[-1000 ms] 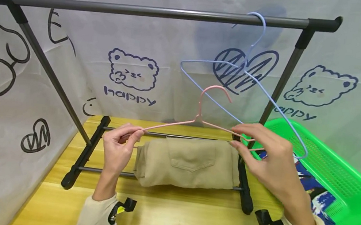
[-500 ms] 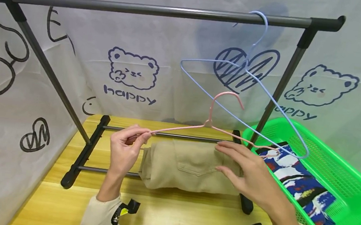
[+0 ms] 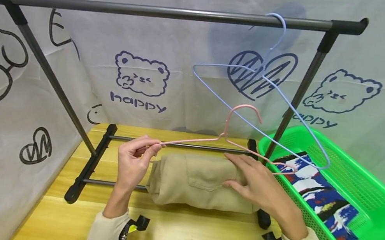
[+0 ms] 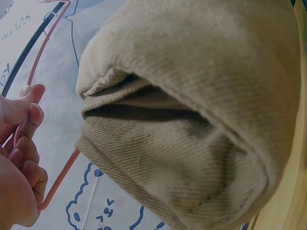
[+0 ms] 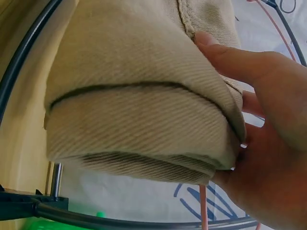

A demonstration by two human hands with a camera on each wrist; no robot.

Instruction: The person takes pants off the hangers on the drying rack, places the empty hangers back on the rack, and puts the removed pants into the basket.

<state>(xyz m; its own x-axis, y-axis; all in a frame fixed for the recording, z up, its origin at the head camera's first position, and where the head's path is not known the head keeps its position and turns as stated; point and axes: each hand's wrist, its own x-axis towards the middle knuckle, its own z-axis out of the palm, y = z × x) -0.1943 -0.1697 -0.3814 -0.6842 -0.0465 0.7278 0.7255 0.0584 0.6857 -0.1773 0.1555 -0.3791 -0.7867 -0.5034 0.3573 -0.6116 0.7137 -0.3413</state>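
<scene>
Khaki twill trousers, folded over a thin pink hanger, seem mid-straightening: your left grip pinches the hanger, your right grip clasps them; next, probably level them.

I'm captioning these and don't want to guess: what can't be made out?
Head view: lower bar's middle on the pink hanger, covered by the khaki garment.
Right wrist view: fingertips, thumb aside, of the right hand, behind the garment.
Left wrist view: part of the left hand, beyond the left edge.
</scene>
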